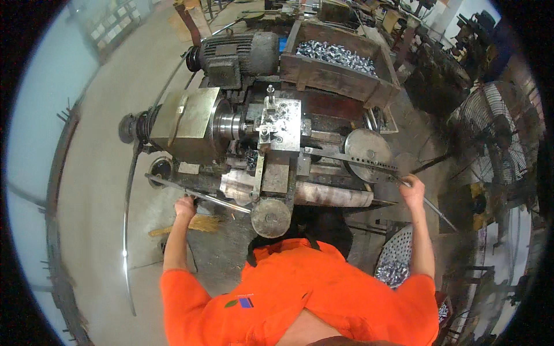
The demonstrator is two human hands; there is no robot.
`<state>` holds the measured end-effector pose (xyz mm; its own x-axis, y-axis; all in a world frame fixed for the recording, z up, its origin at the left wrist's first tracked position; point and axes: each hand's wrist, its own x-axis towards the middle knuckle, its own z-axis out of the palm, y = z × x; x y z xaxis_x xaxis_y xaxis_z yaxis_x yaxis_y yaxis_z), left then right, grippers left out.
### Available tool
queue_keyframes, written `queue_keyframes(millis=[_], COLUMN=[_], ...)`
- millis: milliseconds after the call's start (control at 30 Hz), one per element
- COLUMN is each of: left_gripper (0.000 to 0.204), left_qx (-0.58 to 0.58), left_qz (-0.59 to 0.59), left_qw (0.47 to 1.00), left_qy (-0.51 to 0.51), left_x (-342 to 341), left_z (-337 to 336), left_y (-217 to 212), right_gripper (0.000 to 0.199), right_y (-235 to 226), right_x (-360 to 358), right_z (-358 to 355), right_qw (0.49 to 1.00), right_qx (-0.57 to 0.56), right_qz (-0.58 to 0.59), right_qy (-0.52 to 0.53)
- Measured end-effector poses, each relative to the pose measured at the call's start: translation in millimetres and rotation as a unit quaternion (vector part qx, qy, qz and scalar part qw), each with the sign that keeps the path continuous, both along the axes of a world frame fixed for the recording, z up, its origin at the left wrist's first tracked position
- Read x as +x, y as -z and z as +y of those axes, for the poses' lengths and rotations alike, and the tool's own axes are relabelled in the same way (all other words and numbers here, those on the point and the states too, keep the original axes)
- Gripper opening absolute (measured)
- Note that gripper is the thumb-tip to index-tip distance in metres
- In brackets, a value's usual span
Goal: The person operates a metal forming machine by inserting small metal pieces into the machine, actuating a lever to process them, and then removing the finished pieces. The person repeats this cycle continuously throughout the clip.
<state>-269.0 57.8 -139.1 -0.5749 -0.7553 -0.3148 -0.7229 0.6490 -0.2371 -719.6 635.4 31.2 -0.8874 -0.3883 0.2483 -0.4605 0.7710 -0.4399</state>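
A small metal lathe stands before me, with a bright steel chuck [231, 126] facing a shiny tool block [281, 124]. My right hand [412, 190] is closed round a long lever rod [435, 212], near a flat bar with holes [369, 161] that crosses a round disc [369, 151]. At the near left, my left hand [185, 206] has its fingers curled just below a bright metal rod [216, 199]. That rod runs to a smaller round disc [270, 218] in front of my body. What the left fingers grip is too small to make out.
Behind the lathe sit a finned motor [248, 53] and a wooden crate [329, 78] of small shiny metal parts. A perforated basket [398, 249] with more parts is at my right. A straw brush [203, 224] lies below my left hand. A large fan [490, 132] stands far right.
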Motion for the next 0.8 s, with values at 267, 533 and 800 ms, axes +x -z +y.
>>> queue_keyframes(millis=[267, 533, 800], left_gripper=[0.047, 0.05, 0.032], left_qx=[0.169, 0.285, 0.252], left_qz=[0.458, 0.602, 0.613], left_qw=[0.845, 0.657, 0.665], left_qy=[-0.22, -0.353, -0.344], left_x=[45.6, -12.7, -23.6], left_z=[-16.4, 18.0, 10.5], left_y=[-64.4, -119.2, -84.5], right_gripper=[0.054, 0.022, 0.027], right_y=[68.2, 88.1, 89.4], right_x=[-43.2, 26.7, 163.8], right_z=[168.6, 163.2, 106.5], right_qw=[0.914, 0.924, 0.95], right_qx=[0.32, 0.312, -0.027], right_qz=[-0.072, 0.001, -0.233], right_qy=[0.237, 0.221, 0.206])
